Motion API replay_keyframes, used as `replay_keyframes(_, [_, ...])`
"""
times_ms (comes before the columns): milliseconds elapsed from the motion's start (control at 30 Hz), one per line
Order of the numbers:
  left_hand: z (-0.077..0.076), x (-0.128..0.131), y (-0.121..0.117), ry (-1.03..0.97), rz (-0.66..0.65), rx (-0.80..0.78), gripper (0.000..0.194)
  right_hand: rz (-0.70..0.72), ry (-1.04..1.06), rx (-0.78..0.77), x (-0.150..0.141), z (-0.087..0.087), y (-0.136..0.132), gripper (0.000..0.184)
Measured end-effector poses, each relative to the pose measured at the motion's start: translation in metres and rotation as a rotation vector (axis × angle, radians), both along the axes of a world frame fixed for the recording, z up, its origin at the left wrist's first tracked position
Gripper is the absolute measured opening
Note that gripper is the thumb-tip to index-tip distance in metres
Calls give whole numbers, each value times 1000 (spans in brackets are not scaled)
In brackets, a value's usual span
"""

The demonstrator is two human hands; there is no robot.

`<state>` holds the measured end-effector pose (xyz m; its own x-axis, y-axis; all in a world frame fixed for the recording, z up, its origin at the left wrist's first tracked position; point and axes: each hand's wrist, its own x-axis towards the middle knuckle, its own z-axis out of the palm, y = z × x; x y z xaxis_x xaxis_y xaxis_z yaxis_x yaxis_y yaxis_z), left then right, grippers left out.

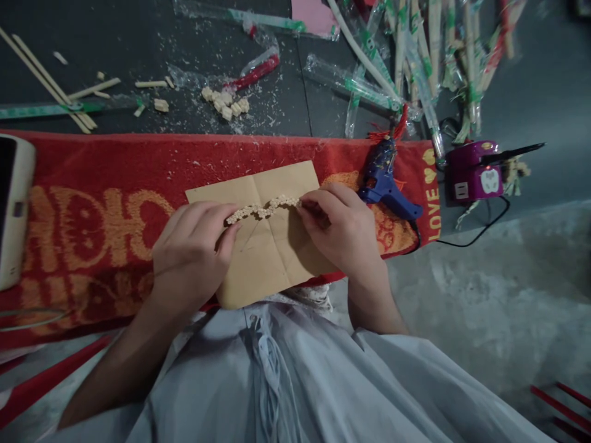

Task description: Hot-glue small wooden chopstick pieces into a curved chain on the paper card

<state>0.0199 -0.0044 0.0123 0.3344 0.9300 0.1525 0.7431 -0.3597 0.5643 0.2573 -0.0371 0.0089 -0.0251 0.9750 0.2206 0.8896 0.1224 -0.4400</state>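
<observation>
A wavy strip of small pale wooden pieces (264,211) stretches between my hands above a sheet of brown paper (258,271). My left hand (191,249) pinches its left end between thumb and fingers. At the opposite end, my right hand (341,224) grips the tip the same way. The strip dips at its middle and rises on both sides. Fold creases and faint lines mark the paper, which lies on a red towel (92,160) with orange lettering. Just beyond my right hand rests a blue glue gun (388,184).
A purple power socket (475,172) stands at the right with a cable. Bundled sticks in plastic sleeves (425,55) lie at the upper right. Small pale wooden chunks (226,103) and loose sticks (46,77) sit behind the towel. A white-cased device (18,215) is at far left.
</observation>
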Motion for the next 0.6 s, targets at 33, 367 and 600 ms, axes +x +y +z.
replay_keyframes(33, [0, 0, 0, 12, 4, 4, 23, -2, 7, -7, 0, 0, 0, 19])
replay_keyframes(367, [-8, -7, 0, -10, -32, 164, 22, 0, 77, 104, 0, -7, -1, 16])
replay_keyframes(600, [1, -10, 1, 76, -95, 144, 21, 5, 37, 174, -1, -8, -2, 8])
